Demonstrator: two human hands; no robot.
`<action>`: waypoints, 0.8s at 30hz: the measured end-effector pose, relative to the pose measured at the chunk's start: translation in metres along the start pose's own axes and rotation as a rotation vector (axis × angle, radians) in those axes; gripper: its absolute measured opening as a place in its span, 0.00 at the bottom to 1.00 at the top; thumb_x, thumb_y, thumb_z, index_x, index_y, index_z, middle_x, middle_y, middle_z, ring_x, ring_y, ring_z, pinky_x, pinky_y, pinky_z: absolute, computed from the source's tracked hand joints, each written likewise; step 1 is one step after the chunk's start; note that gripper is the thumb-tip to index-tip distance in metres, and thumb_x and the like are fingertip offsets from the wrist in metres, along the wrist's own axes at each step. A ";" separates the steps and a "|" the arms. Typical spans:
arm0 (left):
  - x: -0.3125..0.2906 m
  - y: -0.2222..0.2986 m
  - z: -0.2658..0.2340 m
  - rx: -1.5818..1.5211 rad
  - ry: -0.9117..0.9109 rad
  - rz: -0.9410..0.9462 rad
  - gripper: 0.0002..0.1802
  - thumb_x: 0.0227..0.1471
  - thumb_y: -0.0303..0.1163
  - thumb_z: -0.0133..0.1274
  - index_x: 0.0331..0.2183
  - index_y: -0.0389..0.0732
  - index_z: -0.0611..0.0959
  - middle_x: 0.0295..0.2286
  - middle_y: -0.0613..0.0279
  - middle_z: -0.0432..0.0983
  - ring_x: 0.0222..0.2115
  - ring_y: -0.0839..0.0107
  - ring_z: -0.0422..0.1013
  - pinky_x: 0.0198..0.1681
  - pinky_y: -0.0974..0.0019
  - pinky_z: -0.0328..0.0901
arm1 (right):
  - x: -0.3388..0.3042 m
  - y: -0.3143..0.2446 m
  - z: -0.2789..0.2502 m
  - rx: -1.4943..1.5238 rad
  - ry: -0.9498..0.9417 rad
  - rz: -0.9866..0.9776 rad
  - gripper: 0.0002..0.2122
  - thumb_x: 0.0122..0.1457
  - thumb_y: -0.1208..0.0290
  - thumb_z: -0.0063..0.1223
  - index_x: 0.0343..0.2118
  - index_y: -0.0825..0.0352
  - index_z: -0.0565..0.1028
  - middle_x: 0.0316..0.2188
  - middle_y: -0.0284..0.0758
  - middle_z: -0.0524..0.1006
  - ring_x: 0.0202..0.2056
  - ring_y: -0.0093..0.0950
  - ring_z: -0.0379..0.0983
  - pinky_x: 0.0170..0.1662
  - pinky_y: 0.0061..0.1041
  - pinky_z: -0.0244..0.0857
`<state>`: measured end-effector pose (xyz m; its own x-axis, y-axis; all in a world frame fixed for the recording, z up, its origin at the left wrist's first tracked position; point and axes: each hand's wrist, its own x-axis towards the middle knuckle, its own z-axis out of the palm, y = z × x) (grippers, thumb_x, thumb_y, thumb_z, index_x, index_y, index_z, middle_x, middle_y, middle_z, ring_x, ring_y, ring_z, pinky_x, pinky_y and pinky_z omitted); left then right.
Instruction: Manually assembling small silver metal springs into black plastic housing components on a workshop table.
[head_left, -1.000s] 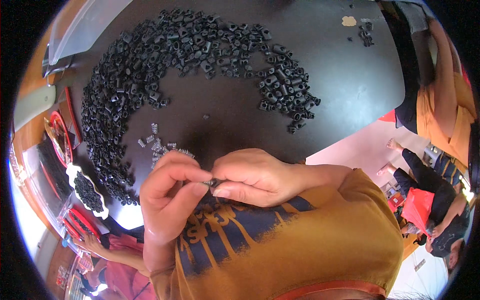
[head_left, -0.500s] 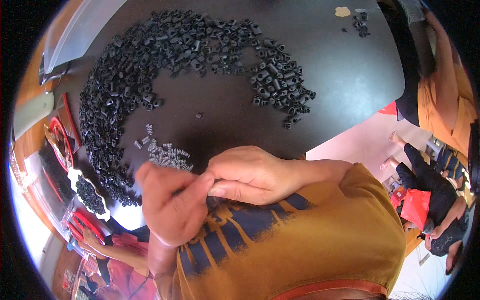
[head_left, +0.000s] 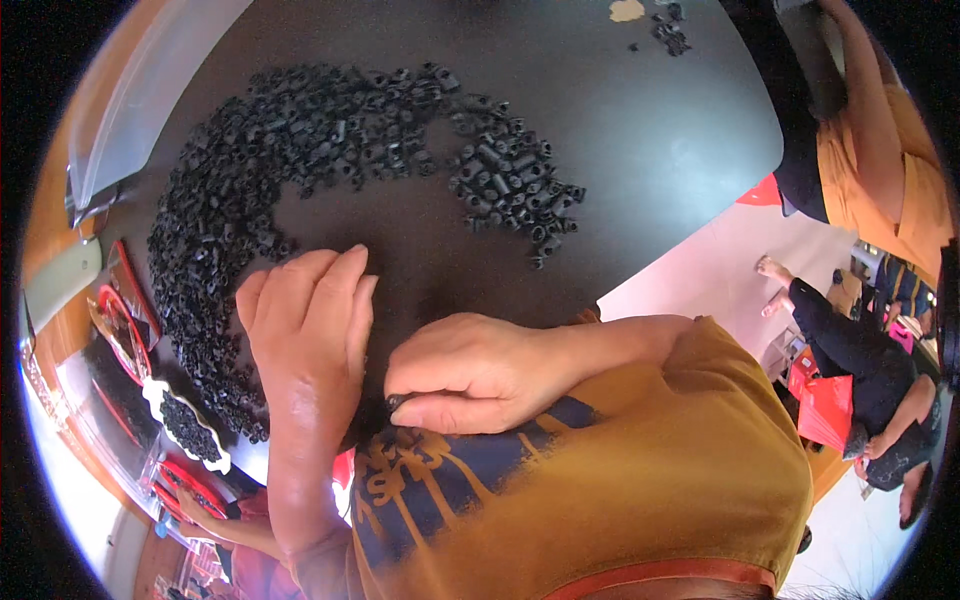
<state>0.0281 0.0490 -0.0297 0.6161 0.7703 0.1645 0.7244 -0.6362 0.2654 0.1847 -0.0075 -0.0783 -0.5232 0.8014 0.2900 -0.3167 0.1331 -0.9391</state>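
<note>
My right hand [head_left: 460,375] is closed in a pinch, with a small black plastic part [head_left: 395,402] showing between thumb and forefinger. It is held in front of my shirt, near the table's edge. Back up, my left hand [head_left: 310,310] reaches over the dark table [head_left: 400,230], its fingers extended and slightly bent. Two fingertips stand a little apart, and I see nothing between them. This hand covers the place where the small metal springs lay. Past its fingers spreads a curved heap of black plastic parts [head_left: 330,130].
A smaller cluster of black parts [head_left: 672,35] lies at the far edge beside a beige patch [head_left: 627,10]. At left stand a white-rimmed tray [head_left: 157,400] with black pieces and a red tray [head_left: 180,480]. Other people sit left and right; a red bag [head_left: 826,410] is at right.
My hands, together half a second ago, have separated. The left went forward over the springs, hiding them; the right stays pinched, now showing a black part. The view has shifted slightly.
</note>
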 end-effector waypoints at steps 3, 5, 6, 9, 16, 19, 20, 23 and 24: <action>0.003 -0.001 0.005 0.073 -0.074 0.034 0.11 0.40 0.26 0.57 0.31 0.41 0.79 0.28 0.61 0.72 0.30 0.64 0.68 0.40 0.61 0.58 | 0.000 0.000 0.000 0.019 0.017 -0.019 0.10 0.55 0.68 0.49 0.23 0.68 0.65 0.20 0.43 0.67 0.26 0.45 0.66 0.28 0.39 0.60; 0.005 0.000 0.008 0.086 -0.066 0.045 0.10 0.40 0.26 0.57 0.30 0.41 0.79 0.28 0.61 0.72 0.30 0.64 0.68 0.40 0.60 0.58 | -0.001 0.002 0.001 0.040 0.021 -0.034 0.10 0.55 0.68 0.49 0.22 0.68 0.65 0.20 0.43 0.68 0.26 0.45 0.67 0.28 0.40 0.60; 0.006 -0.001 0.010 0.108 -0.054 0.045 0.09 0.40 0.26 0.57 0.29 0.41 0.78 0.27 0.61 0.72 0.29 0.63 0.68 0.40 0.60 0.58 | -0.001 0.003 0.001 0.039 0.029 -0.031 0.10 0.55 0.68 0.49 0.22 0.68 0.65 0.20 0.43 0.68 0.26 0.45 0.67 0.28 0.40 0.60; 0.022 0.012 0.003 -0.149 -0.087 -0.069 0.10 0.39 0.21 0.56 0.29 0.39 0.77 0.26 0.60 0.72 0.29 0.64 0.69 0.35 0.63 0.62 | -0.003 0.006 0.002 -0.014 -0.004 -0.079 0.06 0.55 0.71 0.50 0.28 0.68 0.68 0.23 0.41 0.69 0.27 0.42 0.67 0.29 0.37 0.60; 0.064 0.045 -0.010 -0.954 -0.208 -0.338 0.18 0.49 0.20 0.49 0.45 0.31 0.72 0.36 0.59 0.74 0.33 0.79 0.68 0.38 0.77 0.63 | -0.003 0.011 0.007 0.011 0.089 -0.172 0.11 0.54 0.68 0.49 0.21 0.68 0.66 0.19 0.44 0.69 0.25 0.46 0.68 0.28 0.42 0.62; 0.056 0.029 0.003 -0.733 -0.046 -0.376 0.11 0.45 0.17 0.51 0.35 0.35 0.79 0.29 0.60 0.75 0.31 0.75 0.70 0.37 0.73 0.63 | -0.005 0.010 0.003 0.021 0.019 -0.130 0.08 0.55 0.71 0.49 0.27 0.70 0.66 0.22 0.42 0.69 0.27 0.46 0.66 0.29 0.40 0.59; 0.052 0.025 0.007 -0.695 -0.060 -0.371 0.10 0.44 0.17 0.52 0.33 0.35 0.79 0.28 0.60 0.75 0.31 0.73 0.70 0.37 0.71 0.64 | -0.006 0.011 0.004 0.020 0.025 -0.129 0.08 0.55 0.71 0.49 0.27 0.70 0.66 0.22 0.42 0.69 0.27 0.46 0.66 0.29 0.40 0.59; 0.040 0.021 0.010 -0.281 -0.037 0.025 0.10 0.38 0.21 0.57 0.29 0.39 0.80 0.25 0.60 0.74 0.27 0.62 0.69 0.34 0.63 0.61 | -0.004 0.007 0.007 0.016 0.038 -0.145 0.08 0.55 0.70 0.50 0.26 0.69 0.66 0.22 0.42 0.68 0.27 0.45 0.66 0.29 0.40 0.59; 0.038 0.020 0.013 -0.286 -0.038 0.028 0.10 0.38 0.21 0.57 0.29 0.39 0.80 0.25 0.60 0.74 0.27 0.62 0.69 0.34 0.63 0.61 | -0.005 0.006 0.006 0.002 0.013 -0.119 0.08 0.55 0.70 0.50 0.26 0.69 0.66 0.22 0.42 0.69 0.27 0.45 0.67 0.29 0.39 0.59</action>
<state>0.0702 0.0645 -0.0309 0.6500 0.7467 0.1412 0.5934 -0.6148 0.5195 0.1810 -0.0142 -0.0849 -0.4717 0.7874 0.3969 -0.3774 0.2265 -0.8979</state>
